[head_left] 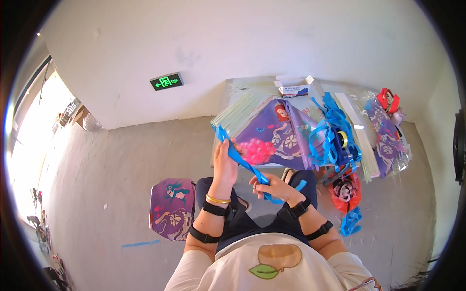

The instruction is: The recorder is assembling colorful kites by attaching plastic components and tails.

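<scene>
A long shiny blue ribbon (236, 156) runs slantwise between my two hands. My left hand (225, 164) has its fingers closed round the upper part, with the end sticking up past them. Lower and to the right, my right hand (276, 188) grips the same ribbon, and its loose tail shows beyond the fingers. Just past my left hand lies a cluster of pink beads or balls (257, 151) on a purple printed sheet (279, 128) with a cartoon figure. A heap of blue ribbons (332, 138) with a tape roll (343, 139) lies to the right.
Thin pale sticks (240, 112) and a small white box (294, 90) lie on the low table. More purple printed pieces (386, 140) hang at its right end, above a red bag (345, 191). Left of my legs stands a purple printed stool or box (172, 211); a blue strip (141, 243) lies on the floor.
</scene>
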Demonstrator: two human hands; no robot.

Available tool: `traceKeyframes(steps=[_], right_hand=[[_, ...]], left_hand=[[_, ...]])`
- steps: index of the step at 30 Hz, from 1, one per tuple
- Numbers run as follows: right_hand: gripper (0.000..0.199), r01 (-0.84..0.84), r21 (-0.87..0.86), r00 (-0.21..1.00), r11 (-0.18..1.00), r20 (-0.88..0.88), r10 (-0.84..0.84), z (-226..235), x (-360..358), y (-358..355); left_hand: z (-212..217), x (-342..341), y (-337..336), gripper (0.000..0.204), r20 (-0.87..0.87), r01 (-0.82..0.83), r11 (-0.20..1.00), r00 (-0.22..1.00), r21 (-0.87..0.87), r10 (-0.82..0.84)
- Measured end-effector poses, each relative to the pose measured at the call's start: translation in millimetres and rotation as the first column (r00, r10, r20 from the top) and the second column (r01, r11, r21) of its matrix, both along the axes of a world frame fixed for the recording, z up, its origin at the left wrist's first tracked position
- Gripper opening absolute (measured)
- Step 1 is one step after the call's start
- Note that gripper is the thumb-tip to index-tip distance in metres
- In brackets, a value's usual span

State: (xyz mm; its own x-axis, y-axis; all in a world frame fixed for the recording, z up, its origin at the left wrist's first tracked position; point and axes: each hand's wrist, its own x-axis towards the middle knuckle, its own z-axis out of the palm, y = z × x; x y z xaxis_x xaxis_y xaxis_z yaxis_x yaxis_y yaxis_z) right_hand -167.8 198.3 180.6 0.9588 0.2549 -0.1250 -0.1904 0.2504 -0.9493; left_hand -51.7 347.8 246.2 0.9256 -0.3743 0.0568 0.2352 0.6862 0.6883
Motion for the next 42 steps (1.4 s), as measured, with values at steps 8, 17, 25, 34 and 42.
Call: traceKeyframes(steps=[8,17,25,34,42], right_hand=[[0.047,0.134,-0.738,0.961,0.662,0.26,0.094,-89,6,-19],[0.014,0.617,-0.363,0.762,0.699,0.499,-0.413,23,26,-14],[0.011,0.577,-0.265,0.807,0.773,0.331,-0.489,32,63,-15],[0.012,0.429,-0.133,0.902,0.894,0.116,-0.416,-11,99,11],[0.009,0.461,-0.389,0.884,0.797,0.129,-0.449,-52,120,27]], left_hand=[[61,17,9,0.025,0.401,-0.148,0.961,0.915,0.235,0.043],[-26,6,-26,0.02,0.184,0.021,0.94,0.979,0.342,-0.088],[-69,-6,-28,0.019,0.079,0.111,0.903,0.984,0.416,-0.157],[-95,6,-13,0.011,0.141,-0.021,0.834,0.988,0.551,-0.068],[-147,15,6,0.016,-0.104,0.041,0.886,0.994,0.461,0.008]])
